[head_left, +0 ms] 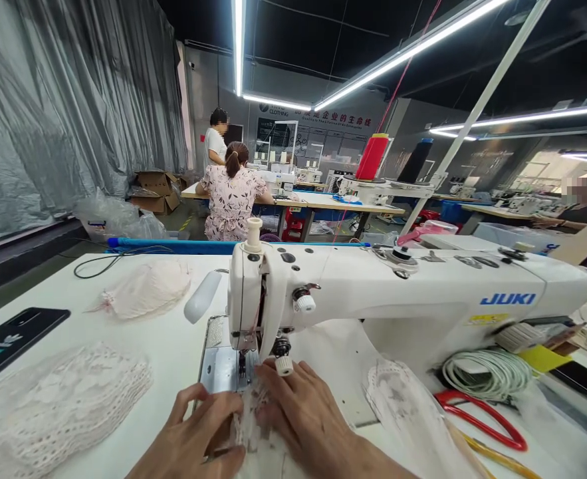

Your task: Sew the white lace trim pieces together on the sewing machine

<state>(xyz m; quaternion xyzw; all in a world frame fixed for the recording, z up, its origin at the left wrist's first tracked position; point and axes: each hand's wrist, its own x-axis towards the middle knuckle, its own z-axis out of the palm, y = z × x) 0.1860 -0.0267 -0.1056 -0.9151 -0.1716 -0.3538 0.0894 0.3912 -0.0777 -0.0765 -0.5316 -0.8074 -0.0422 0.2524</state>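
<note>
A white sewing machine [403,286] stands across the table, its needle and presser foot over a metal plate [218,366]. Just in front of the foot lies sheer white lace fabric [250,426]. My left hand [201,426] is on the fabric's left side, fingers bent, thumb and fingertips closed on its edge. On the right side, my right hand [303,412] presses the fabric with its fingers close to the presser foot. Part of the fabric is hidden under both hands.
Stacked lace pieces [68,406], a pale pink piece [148,289] and a phone [16,339] lie left. Right are another lace piece [403,412], red-handled scissors [482,416] and coiled cord [487,372]. Two people are beyond the machine; another is partly visible far right.
</note>
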